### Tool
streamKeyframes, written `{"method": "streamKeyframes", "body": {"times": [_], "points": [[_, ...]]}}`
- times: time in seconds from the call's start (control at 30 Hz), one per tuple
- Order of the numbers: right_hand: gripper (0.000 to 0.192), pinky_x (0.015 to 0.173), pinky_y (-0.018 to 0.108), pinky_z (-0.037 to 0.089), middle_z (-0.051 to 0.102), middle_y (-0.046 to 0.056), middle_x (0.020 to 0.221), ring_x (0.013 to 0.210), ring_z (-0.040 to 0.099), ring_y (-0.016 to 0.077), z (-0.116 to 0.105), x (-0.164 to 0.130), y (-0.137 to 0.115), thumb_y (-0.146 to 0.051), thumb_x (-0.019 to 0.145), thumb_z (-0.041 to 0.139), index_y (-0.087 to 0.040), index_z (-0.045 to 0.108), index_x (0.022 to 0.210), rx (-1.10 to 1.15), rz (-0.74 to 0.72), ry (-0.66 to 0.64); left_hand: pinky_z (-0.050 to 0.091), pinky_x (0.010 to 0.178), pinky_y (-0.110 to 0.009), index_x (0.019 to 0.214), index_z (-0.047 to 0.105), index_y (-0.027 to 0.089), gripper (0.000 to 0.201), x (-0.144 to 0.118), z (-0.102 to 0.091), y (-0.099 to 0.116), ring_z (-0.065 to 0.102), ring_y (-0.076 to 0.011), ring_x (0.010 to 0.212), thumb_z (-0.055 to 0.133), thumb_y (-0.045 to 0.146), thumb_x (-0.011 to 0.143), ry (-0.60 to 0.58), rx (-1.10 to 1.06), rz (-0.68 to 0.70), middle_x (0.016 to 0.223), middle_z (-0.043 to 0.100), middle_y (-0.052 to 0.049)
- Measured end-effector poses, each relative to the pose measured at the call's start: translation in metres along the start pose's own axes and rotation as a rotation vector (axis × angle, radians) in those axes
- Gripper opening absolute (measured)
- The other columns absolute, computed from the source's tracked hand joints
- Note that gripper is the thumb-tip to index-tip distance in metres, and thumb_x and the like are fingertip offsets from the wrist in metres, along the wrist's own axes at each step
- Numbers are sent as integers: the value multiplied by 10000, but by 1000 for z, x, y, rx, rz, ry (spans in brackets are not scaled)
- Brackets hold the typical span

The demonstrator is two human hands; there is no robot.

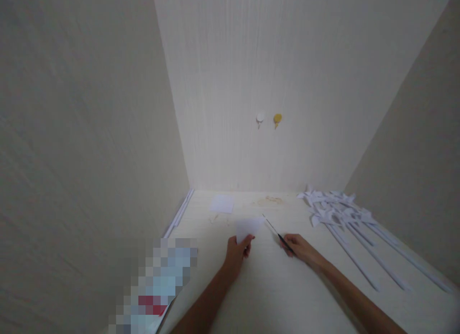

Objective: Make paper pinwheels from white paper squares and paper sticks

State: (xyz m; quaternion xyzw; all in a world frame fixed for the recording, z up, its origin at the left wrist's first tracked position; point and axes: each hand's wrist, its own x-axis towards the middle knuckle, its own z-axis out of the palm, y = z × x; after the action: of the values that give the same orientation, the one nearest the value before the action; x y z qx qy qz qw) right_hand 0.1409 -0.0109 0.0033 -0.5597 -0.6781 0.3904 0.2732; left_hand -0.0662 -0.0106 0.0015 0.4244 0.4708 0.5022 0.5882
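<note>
My left hand pinches a small white sheet of paper by its lower edge, holding it just above the white tabletop. Black-handled scissors are gripped in my right hand. They show nearly edge-on as a thin line, so whether the blades are parted cannot be made out. Their tip points up and left and lies close to the right corner of the paper. Farther back on the table, a second white paper square lies flat.
Several white paper pinwheels on rolled paper sticks lie at right. More rolled sticks rest along the left wall. Tan rubber bands lie at the back. Two hooks hang on the back wall. A pixelated area covers the lower left.
</note>
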Motion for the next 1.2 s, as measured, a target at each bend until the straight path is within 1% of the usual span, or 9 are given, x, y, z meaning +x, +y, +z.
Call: {"method": "streamKeyframes", "body": {"times": [0.07, 0.13, 0.3, 0.43, 0.57, 0.7, 0.93, 1.07, 1.2], "points": [[470, 433, 203, 277, 449, -33, 444, 419, 381, 86, -12, 16, -1, -547, 762, 283, -157, 468, 577, -211, 6, 39, 209, 365, -210, 565, 585, 106, 381, -1, 0, 1, 319, -52, 338, 634, 480, 509, 4, 21, 1, 370, 397, 51], [406, 496, 203, 326, 528, -1, 530, 518, 474, 105, -22, 32, -2, -427, 806, 297, -150, 515, 603, -531, 22, 83, 206, 365, -215, 500, 546, 120, 376, -1, 1, 1, 308, -52, 332, 639, 484, 491, 4, 37, 5, 357, 386, 50], [282, 639, 250, 364, 602, 106, 850, 794, 551, 190, -38, 71, -8, -333, 789, 396, -126, 588, 779, -722, 68, 144, 197, 363, -226, 383, 413, 161, 388, -2, 2, 2, 284, -50, 316, 642, 460, 479, 4, 76, 17, 328, 356, 48], [259, 706, 255, 373, 570, 128, 983, 909, 539, 207, -42, 94, -11, -306, 793, 418, -126, 573, 897, -825, 117, 147, 202, 371, -228, 386, 404, 164, 366, 0, 0, -1, 291, -54, 328, 627, 426, 511, -9, 110, 13, 341, 363, 43], [256, 718, 257, 388, 549, 136, 1022, 918, 549, 213, -43, 108, -15, -276, 798, 424, -115, 561, 943, -906, 116, 120, 220, 384, -228, 394, 397, 165, 370, 3, -3, -7, 300, -57, 341, 628, 428, 514, -3, 137, 10, 352, 364, 42], [260, 709, 267, 407, 521, 164, 1054, 908, 558, 225, -43, 112, -16, -222, 798, 430, -87, 536, 994, -980, 98, 81, 231, 391, -232, 385, 400, 163, 384, 4, -3, -9, 310, -62, 348, 623, 446, 516, -20, 154, 20, 355, 371, 34], [286, 758, 288, 416, 503, 169, 1084, 937, 548, 211, -37, 112, -21, -79, 838, 308, -85, 555, 983, -1078, 98, 34, 228, 394, -230, 378, 390, 167, 367, 0, -2, -4, 305, -62, 349, 611, 413, 537, -15, 172, 28, 355, 368, 35], [230, 762, 342, 440, 512, 110, 1077, 918, 534, 184, -29, 112, -25, -205, 842, 407, -121, 518, 1026, -1108, 124, 24, 230, 394, -229, 384, 389, 167, 349, -1, -2, -2, 303, -61, 349, 603, 386, 551, -28, 179, 33, 358, 370, 34], [289, 752, 370, 453, 511, 64, 1077, 898, 528, 165, -24, 114, -27, -299, 816, 459, -163, 478, 1071, -1112, 141, 25, 232, 394, -227, 403, 400, 164, 320, -2, -2, -2, 308, -62, 352, 605, 360, 553, -20, 167, 16, 363, 378, 34]]}}
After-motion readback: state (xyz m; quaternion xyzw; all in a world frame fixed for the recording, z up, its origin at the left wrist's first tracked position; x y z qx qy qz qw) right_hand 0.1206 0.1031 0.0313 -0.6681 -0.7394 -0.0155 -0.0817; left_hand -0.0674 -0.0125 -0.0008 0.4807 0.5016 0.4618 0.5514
